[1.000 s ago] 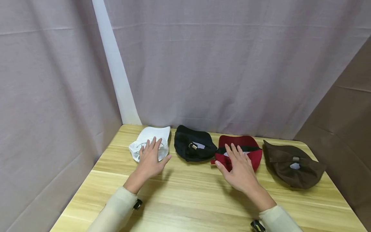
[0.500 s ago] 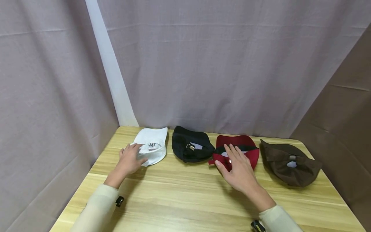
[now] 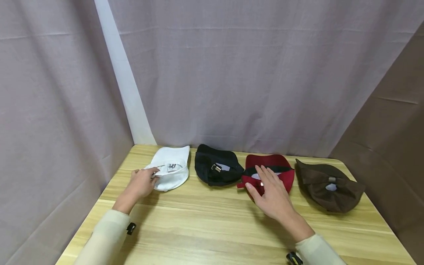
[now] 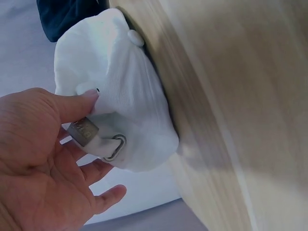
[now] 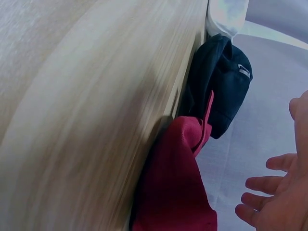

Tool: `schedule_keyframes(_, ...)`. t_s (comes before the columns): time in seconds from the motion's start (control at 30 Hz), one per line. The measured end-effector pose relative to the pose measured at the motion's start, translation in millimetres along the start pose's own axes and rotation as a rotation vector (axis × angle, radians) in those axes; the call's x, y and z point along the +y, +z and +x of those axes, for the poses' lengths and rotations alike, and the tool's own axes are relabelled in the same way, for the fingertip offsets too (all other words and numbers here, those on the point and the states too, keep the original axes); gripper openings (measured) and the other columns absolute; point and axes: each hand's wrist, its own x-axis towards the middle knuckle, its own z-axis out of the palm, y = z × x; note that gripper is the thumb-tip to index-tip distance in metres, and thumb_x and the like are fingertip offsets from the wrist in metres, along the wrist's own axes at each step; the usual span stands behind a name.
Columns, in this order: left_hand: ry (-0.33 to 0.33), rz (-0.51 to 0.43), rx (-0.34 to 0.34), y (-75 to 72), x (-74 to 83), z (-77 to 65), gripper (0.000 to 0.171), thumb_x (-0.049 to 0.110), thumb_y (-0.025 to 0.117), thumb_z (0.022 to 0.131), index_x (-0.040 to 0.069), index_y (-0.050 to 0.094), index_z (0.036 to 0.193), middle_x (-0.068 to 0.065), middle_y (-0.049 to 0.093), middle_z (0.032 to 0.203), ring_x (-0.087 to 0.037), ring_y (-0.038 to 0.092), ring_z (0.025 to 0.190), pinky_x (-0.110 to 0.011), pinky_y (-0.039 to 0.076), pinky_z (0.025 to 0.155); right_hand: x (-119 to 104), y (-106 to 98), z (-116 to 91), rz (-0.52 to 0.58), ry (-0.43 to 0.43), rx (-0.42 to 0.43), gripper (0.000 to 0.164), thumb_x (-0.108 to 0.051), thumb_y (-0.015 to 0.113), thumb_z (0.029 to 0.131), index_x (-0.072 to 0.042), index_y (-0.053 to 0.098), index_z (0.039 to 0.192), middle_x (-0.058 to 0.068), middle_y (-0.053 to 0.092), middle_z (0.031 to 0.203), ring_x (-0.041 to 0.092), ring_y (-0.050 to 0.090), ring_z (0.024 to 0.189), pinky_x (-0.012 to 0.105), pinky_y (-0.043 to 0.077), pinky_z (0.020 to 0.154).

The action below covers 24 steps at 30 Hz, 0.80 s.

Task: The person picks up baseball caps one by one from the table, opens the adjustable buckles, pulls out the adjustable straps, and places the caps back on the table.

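Note:
A white baseball cap [image 3: 172,182] lies upturned at the left of the row, its brim toward the curtain. My left hand [image 3: 140,184] pinches the near-left edge of its opening. In the left wrist view, the thumb presses the rim of the white cap [image 4: 125,86] beside a metal strap end [image 4: 83,131] and a ring buckle [image 4: 117,147]. My right hand [image 3: 273,193], fingers extended, hovers over a dark red baseball cap [image 3: 287,180]. Space shows between the right hand [image 5: 284,197] and the red cap [image 5: 173,183] in the right wrist view.
Between the white and red caps lies a black cap [image 3: 210,158] with a metal buckle. A brown cap [image 3: 341,200] is at the right end. All sit along the back of a wooden table [image 3: 198,228], with a grey curtain [image 3: 232,81] behind it.
My left hand has shifted left from over the white cap to its left edge, and its fingers have closed on the rim. The right hand stays over the red cap.

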Motion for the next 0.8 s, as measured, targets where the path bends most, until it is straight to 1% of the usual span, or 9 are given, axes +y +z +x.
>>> schedule_keyframes(0.1,-0.002,0.009,0.0,-3.3,1.2,-0.4,0.026,0.022,0.072,0.1,0.007,0.075,0.121,-0.018,0.081,0.114,-0.045,0.074,0.11,-0.066,0.041,0.103,-0.2,0.2,0.2,0.001,-0.006,0.002,0.079,-0.057,0.06,0.104,-0.009,0.04,0.164,0.024,0.04,0.169,0.047,0.034,0.158,0.071,0.026,0.127)
schedule_keyframes(0.17,0.005,0.012,0.013,-5.0,1.3,-0.2,0.022,0.027,0.073,0.101,0.009,0.078,0.113,-0.014,0.083,0.105,-0.041,0.076,0.106,-0.063,0.043,0.098,-0.4,0.6,0.3,0.003,-0.009,0.005,0.079,-0.056,0.06,0.104,-0.009,0.041,0.164,0.024,0.041,0.169,0.047,0.034,0.157,0.071,0.026,0.127)
schedule_keyframes(0.33,0.051,0.007,0.081,-11.9,3.1,-0.9,0.022,0.031,0.072,0.102,0.011,0.078,0.097,-0.007,0.079,0.081,-0.035,0.076,0.085,-0.058,0.049,0.086,-0.7,1.6,0.3,0.011,-0.018,0.016,0.077,-0.054,0.06,0.105,-0.009,0.042,0.164,0.024,0.043,0.168,0.047,0.036,0.157,0.071,0.027,0.126)
schedule_keyframes(0.43,0.064,-0.013,0.099,-17.7,5.7,-1.8,0.028,0.031,0.07,0.103,0.011,0.071,0.083,-0.002,0.069,0.067,-0.026,0.066,0.067,-0.048,0.05,0.069,-1.3,2.1,0.3,0.013,-0.025,0.02,0.076,-0.054,0.06,0.105,-0.009,0.042,0.163,0.024,0.043,0.168,0.047,0.037,0.156,0.07,0.028,0.126)
schedule_keyframes(0.5,0.065,-0.035,0.101,-21.9,8.3,-2.5,0.035,0.032,0.07,0.104,0.015,0.062,0.074,0.002,0.058,0.06,-0.02,0.055,0.059,-0.04,0.044,0.059,-1.8,2.1,-0.1,0.014,-0.027,0.022,0.075,-0.053,0.059,0.105,-0.008,0.042,0.163,0.024,0.044,0.167,0.047,0.037,0.156,0.07,0.028,0.126)
schedule_keyframes(0.53,0.065,-0.048,0.095,-23.7,10.0,-2.8,0.04,0.033,0.069,0.104,0.016,0.056,0.071,0.003,0.051,0.058,-0.017,0.049,0.057,-0.036,0.039,0.057,-2.1,2.0,-0.1,0.015,-0.027,0.023,0.074,-0.053,0.059,0.105,-0.008,0.043,0.163,0.024,0.044,0.167,0.047,0.037,0.156,0.07,0.028,0.126)
schedule_keyframes(0.6,0.07,-0.073,0.097,-27.2,13.9,-3.9,0.043,0.035,0.07,0.104,0.019,0.051,0.069,0.006,0.044,0.057,-0.013,0.043,0.055,-0.032,0.034,0.055,-2.6,2.0,0.1,0.015,-0.028,0.027,0.074,-0.052,0.059,0.106,-0.008,0.043,0.162,0.025,0.045,0.166,0.048,0.038,0.155,0.069,0.028,0.126)
schedule_keyframes(0.7,0.095,-0.101,0.11,-31.7,20.6,-5.4,0.043,0.036,0.073,0.101,0.02,0.052,0.067,0.01,0.039,0.056,-0.01,0.039,0.054,-0.03,0.032,0.054,-3.0,1.8,0.3,0.014,-0.029,0.031,0.073,-0.051,0.059,0.106,-0.007,0.044,0.162,0.025,0.046,0.165,0.048,0.039,0.155,0.069,0.029,0.127)
schedule_keyframes(0.8,0.143,-0.135,0.119,-35.9,28.2,-6.6,0.044,0.036,0.076,0.099,0.022,0.053,0.065,0.013,0.037,0.055,-0.006,0.037,0.053,-0.027,0.032,0.052,-3.2,1.7,0.5,0.015,-0.03,0.033,0.072,-0.05,0.06,0.106,-0.006,0.044,0.161,0.026,0.047,0.164,0.048,0.039,0.154,0.069,0.029,0.127)
